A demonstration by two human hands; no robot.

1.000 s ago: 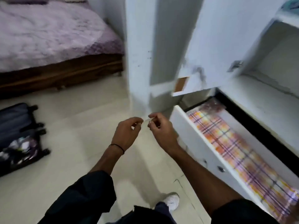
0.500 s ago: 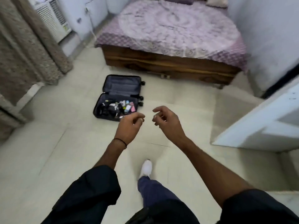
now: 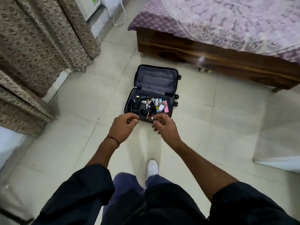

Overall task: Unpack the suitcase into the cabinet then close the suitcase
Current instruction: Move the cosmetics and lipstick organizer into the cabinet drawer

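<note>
Both left hand (image 3: 122, 127) and right hand (image 3: 165, 129) hover before the open suitcase (image 3: 155, 78).

Both arms reach forward and down, elbows slightly bent. Forearms are bare; dark sleeves (image 3: 78, 192) cover the upper arms to the elbow. Left hand (image 3: 123, 128) and right hand (image 3: 166, 129) sit side by side at the same height, near each other and not touching. Left: back of hand up, fingers curled in, thumb close to forefinger. Right: fingers loosely curled, thumb and forefinger drawn together. Whether either hand pinches anything: cannot tell. A thin black band (image 3: 113, 141) circles the left wrist.
</note>
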